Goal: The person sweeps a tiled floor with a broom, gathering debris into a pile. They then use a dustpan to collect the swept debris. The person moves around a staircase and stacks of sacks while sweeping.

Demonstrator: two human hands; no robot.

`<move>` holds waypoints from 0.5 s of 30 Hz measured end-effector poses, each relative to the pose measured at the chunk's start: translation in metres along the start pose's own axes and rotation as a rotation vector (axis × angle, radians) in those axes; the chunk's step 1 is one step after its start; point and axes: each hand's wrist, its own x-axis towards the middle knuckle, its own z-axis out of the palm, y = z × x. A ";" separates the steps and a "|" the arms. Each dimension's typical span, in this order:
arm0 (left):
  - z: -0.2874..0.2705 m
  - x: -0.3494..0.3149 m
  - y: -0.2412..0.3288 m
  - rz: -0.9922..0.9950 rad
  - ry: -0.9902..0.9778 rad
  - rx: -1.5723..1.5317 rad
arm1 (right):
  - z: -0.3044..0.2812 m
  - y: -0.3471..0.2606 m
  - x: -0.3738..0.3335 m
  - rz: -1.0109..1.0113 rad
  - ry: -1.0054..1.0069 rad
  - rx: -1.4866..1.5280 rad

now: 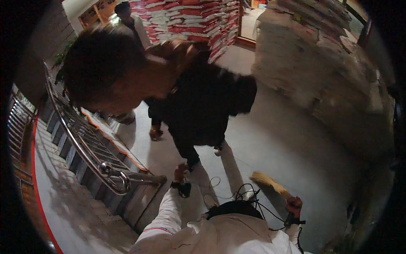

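My right hand (294, 205) is closed around a straw broom (270, 183), whose pale yellow bristles point up and to the left above the floor. A black strap with a cable circles that wrist. My left hand (181, 172) is out in front of me, left of the middle, with a black device (182, 189) on its wrist. It is dim there, and its fingers do not show clearly. Close in front of me a person in dark clothes (196, 99) leans across the view. One of that person's hands hangs low, apart from mine.
Shiny metal stair railings (76, 142) run along the left beside steps. Stacked red and white sacks (186, 21) stand at the back, and a large pile of pale sacks (313, 63) fills the right. Black cables (258, 203) loop before my body. Another person (137, 29) stands far back.
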 end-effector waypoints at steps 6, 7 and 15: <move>-0.011 -0.156 -0.121 -0.342 -0.361 0.831 | -0.025 -0.059 0.068 0.021 0.247 0.237; -0.009 -0.188 -0.130 -0.389 -0.453 0.905 | -0.019 -0.073 0.076 0.019 0.312 0.279; 0.067 -0.305 -0.114 -0.368 -0.721 1.113 | 0.026 -0.146 0.156 0.363 0.352 0.463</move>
